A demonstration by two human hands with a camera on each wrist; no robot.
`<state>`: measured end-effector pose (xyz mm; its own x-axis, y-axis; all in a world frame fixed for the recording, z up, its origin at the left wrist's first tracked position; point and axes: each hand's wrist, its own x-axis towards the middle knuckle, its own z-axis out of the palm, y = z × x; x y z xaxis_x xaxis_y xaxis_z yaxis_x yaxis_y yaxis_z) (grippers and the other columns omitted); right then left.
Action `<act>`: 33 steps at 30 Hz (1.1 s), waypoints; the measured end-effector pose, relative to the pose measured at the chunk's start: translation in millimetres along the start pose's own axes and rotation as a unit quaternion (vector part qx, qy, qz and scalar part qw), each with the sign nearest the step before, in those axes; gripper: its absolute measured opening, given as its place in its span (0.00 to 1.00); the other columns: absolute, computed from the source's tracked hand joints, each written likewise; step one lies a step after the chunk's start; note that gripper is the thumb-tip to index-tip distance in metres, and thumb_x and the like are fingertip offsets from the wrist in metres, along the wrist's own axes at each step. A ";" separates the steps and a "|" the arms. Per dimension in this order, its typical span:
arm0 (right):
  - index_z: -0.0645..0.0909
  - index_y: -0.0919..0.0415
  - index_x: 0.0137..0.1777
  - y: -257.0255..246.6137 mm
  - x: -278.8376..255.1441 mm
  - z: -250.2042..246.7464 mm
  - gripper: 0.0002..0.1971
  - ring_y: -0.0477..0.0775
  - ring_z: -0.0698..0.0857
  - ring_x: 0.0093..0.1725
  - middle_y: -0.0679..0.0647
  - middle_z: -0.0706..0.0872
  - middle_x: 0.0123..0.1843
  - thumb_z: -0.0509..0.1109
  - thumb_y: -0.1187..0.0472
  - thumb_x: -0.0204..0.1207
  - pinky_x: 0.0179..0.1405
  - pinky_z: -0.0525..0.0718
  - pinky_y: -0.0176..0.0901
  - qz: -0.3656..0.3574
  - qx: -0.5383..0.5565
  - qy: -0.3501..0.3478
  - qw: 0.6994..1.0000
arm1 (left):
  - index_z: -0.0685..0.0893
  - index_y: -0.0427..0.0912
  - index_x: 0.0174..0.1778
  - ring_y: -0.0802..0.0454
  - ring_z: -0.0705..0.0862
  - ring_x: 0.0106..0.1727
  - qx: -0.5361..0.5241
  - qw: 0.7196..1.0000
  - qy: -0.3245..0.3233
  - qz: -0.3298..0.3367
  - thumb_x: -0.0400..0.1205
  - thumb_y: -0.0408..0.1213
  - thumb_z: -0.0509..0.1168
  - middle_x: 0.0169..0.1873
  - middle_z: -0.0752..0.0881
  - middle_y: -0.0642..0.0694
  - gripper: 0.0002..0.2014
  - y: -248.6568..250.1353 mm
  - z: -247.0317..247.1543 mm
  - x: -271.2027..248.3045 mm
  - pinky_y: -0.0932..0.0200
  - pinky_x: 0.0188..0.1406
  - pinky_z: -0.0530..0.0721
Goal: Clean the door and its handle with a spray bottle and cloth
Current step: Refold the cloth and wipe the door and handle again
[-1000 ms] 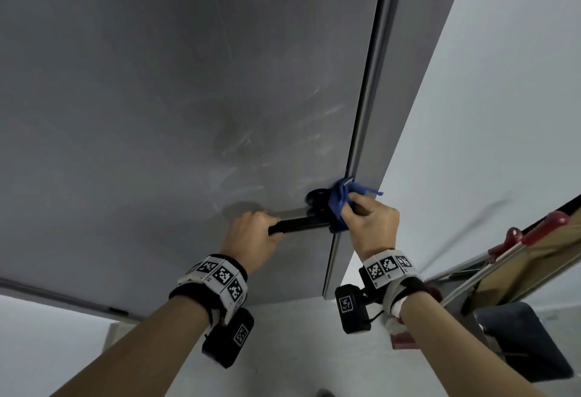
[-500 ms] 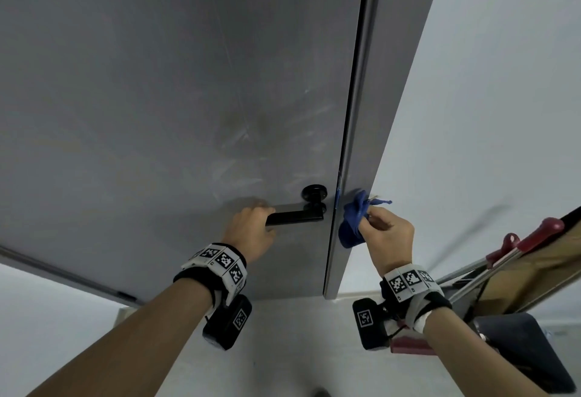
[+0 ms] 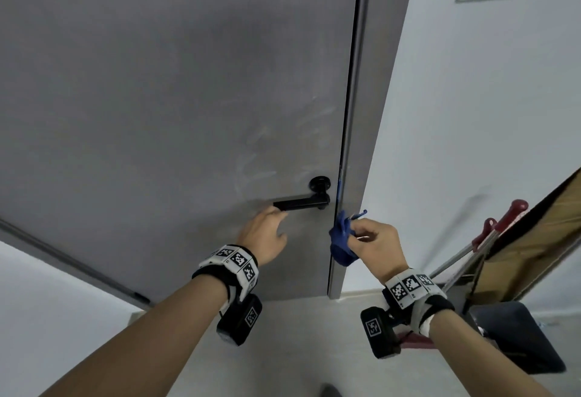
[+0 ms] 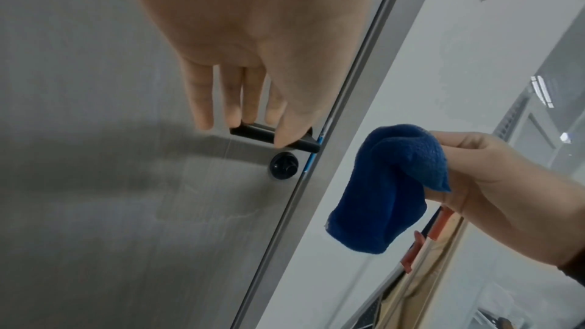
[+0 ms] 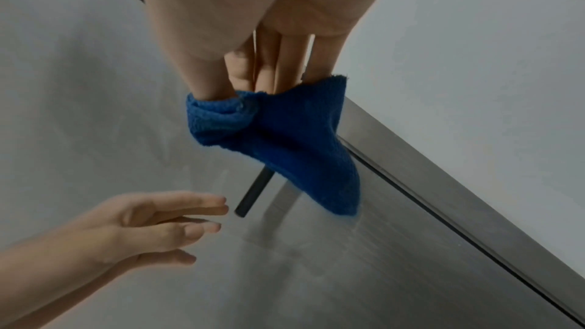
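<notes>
A grey door point(image 3: 163, 107) fills the head view, with wipe streaks above its black lever handle point(image 3: 301, 202). My left hand point(image 3: 267, 233) hovers just below the free end of the handle point(image 4: 269, 135), fingers straight and apart from it, holding nothing. My right hand point(image 3: 374, 244) is beside the door's edge and pinches a bunched blue cloth point(image 3: 341, 245), which hangs clear of the door. In the right wrist view the cloth point(image 5: 285, 144) covers most of the handle point(image 5: 253, 194). No spray bottle is in view.
A white wall point(image 3: 471, 113) runs to the right of the door frame point(image 3: 361, 145). Red-tipped metal poles point(image 3: 490, 239), a tan board point(image 3: 540, 252) and a dark seat point(image 3: 522, 340) stand at the lower right. Pale floor lies below.
My left hand has let go of the handle and opened below it. My right hand drew the cloth off the handle's base, down and to the right of the door edge.
</notes>
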<state>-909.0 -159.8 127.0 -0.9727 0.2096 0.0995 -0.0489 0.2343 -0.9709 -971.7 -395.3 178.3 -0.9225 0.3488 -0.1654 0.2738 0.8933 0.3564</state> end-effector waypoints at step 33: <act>0.84 0.67 0.45 -122.3 -353.5 74.5 0.07 0.55 0.81 0.35 0.61 0.84 0.34 0.71 0.64 0.70 0.33 0.78 0.38 0.034 0.086 -0.124 0.988 | 0.71 0.47 0.20 0.62 0.69 0.19 -0.223 0.973 -0.042 0.046 0.72 0.34 0.72 0.14 0.73 0.55 0.19 -4.3 9.5 -366.2 0.63 0.25 0.68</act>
<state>-576.1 -333.3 194.4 -0.9997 -0.0255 -0.0032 0.0017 0.0589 -0.9983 -632.5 -524.1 228.6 -0.8693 0.4598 -0.1812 0.1914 0.6512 0.7343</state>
